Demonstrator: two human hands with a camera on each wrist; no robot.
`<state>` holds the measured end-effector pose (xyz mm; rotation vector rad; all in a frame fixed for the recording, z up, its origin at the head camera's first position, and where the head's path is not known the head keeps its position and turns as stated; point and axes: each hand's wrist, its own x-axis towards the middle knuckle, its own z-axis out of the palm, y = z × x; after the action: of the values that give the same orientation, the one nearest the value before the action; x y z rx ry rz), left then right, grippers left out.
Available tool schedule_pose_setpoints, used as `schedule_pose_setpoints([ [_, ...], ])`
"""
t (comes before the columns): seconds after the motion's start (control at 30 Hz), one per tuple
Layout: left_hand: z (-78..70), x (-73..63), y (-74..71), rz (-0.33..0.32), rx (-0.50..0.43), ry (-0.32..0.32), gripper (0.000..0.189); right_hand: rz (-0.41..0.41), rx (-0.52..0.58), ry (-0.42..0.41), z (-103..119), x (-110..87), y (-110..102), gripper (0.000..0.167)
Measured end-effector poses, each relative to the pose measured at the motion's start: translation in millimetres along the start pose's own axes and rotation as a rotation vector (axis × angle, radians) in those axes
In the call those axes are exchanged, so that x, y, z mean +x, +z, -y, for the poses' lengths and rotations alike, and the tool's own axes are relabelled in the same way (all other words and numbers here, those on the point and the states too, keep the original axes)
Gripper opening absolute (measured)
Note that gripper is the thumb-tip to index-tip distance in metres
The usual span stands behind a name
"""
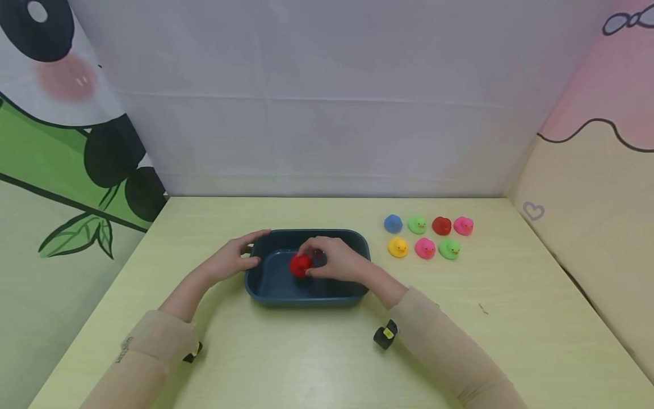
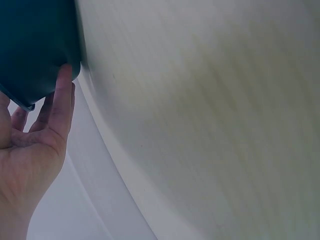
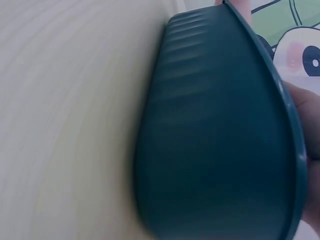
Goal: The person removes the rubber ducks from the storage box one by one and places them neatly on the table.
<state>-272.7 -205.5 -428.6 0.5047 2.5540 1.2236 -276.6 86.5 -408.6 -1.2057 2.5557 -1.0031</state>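
Note:
A dark blue-green rectangular basin [image 1: 301, 303] stands on the table. My right hand [image 1: 339, 260] reaches over it from the right and pinches a red toy duck [image 1: 301, 266] between thumb and fingers, inside the basin. A darker red patch shows beneath those fingers; I cannot tell what it is. At the basin's left end, my left hand [image 1: 231, 260] rests with spread fingers on the rim and outer wall. In the left wrist view, a straight finger [image 2: 63, 100] touches the outer wall. The basin's side [image 3: 215, 135] hides the duck in the right wrist view.
To the right of the basin, several toy ducks stand in two rows: blue [image 1: 393, 224], green [image 1: 417, 225], red [image 1: 441, 226] and pink [image 1: 464, 226] behind; yellow [image 1: 398, 247], pink [image 1: 425, 248] and green [image 1: 449, 249] in front. A white cloth wall [image 1: 327, 142] rises behind the table.

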Motion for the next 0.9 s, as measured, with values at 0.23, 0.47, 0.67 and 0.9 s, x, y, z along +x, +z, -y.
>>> schedule_pose_setpoints([
  [0.23,1.9,0.4,0.4,-0.011,-0.001,0.008,0.064,-0.032,0.035,-0.01,0.9,-9.8,-13.0,0.035],
  [0.47,2.2,0.6,0.4,-0.01,-0.002,0.015,0.064,-0.072,0.051,0.012,3.6,-20.2,-29.8,0.039],
  [0.67,1.5,0.4,1.0,-0.009,-0.002,0.025,0.065,-0.125,0.043,-0.001,4.9,-30.4,-44.9,0.04],
  [0.9,1.9,0.7,1.7,-0.012,0.008,0.038,0.065,-0.144,0.046,0.008,4.4,-42.8,-61.4,0.039],
])
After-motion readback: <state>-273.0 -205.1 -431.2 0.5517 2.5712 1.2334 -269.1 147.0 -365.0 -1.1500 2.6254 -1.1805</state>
